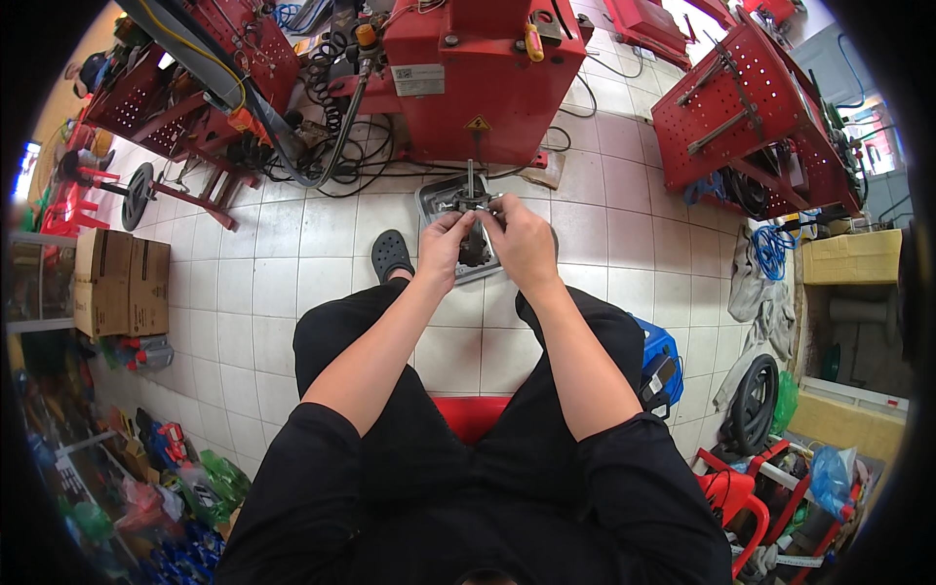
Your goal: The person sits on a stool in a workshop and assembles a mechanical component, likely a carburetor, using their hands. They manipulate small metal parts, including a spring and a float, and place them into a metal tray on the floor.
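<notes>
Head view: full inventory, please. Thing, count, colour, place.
metal part: 1, grey, in both hands
tray: 1, grey, on floor below hands
machine cabinet: 1, red, top centre
yellow-handled tool: 1, on cabinet
perforated racks: 2, red, upper left and right
cardboard boxes: count unclear, brown, left
blue case: 1, blue, beside right leg
coiled cable: 1 bundle, blue, right
ring-shaped item: 1, black, lower right
floor tiles: many, white
seat: 1, red, between thighs
rim clutter: mixed colours, too blurred to count
clog: 1 clear, dark, left foot
legs: 2, black trousers
left hand, right hand: 2, bare, centre
</notes>
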The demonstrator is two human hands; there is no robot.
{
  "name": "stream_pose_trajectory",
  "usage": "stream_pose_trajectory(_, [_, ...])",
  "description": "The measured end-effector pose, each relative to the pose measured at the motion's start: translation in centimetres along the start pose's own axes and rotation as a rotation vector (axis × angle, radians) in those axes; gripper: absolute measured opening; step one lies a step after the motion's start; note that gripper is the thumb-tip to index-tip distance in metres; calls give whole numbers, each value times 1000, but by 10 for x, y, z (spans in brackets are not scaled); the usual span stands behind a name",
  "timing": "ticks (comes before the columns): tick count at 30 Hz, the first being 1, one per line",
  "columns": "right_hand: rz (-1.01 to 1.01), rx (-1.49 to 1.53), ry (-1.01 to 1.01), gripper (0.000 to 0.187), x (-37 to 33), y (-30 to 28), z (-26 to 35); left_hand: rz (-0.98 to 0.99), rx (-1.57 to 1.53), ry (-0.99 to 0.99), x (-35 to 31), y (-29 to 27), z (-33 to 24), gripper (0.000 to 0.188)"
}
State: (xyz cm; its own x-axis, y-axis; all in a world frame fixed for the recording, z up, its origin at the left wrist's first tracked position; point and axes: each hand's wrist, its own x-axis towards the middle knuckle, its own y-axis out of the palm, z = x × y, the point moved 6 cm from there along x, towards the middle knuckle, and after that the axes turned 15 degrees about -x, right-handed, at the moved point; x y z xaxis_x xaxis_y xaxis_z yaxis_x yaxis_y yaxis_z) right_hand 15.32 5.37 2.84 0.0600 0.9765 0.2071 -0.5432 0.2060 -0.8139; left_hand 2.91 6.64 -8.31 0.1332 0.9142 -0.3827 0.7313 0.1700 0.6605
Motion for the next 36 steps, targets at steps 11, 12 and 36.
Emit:
stream_pose_trajectory(11, [-100,71,-201,12,-2,0,7,9,-24,19,2,-1,0,11])
stream_pose_trajectory(12, [-114,54,-182,13,-3,0,6,8,0,25,2,0,0,11])
stream_pose_trajectory(36, [-138,-86,-116,21,-6,2,6,73,231,61,-2,5,-3,15])
